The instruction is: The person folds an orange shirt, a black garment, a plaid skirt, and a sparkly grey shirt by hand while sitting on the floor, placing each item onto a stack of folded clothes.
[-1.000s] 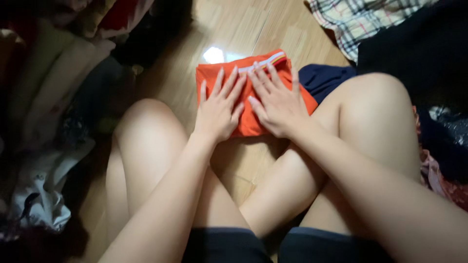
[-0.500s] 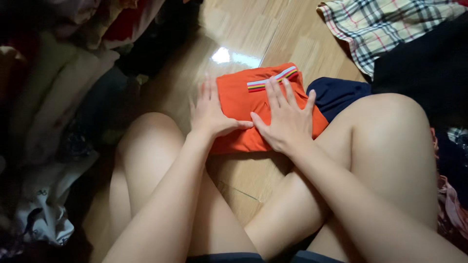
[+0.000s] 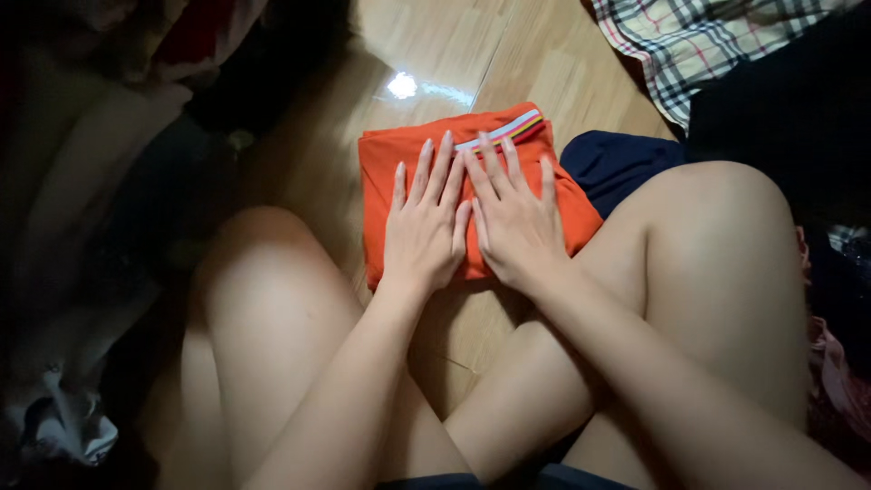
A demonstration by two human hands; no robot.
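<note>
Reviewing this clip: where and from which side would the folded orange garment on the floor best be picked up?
Probably by its two short side edges, left hand from the left, right hand from the right. The orange garment lies flat as a folded rectangle on the wooden floor, both palms pressing its middle. Sliding fingers under both sides should keep the fold together; the right edge sits close to the navy cloth.

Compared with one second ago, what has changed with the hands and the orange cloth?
The left hand and right hand have drawn together; half a second ago they lay apart, and now they are side by side, flat with fingers spread on the folded orange garment. Nothing was taken hold of or let go. The garment stays folded on the wooden floor, the dark blue cloth beside it.
</note>
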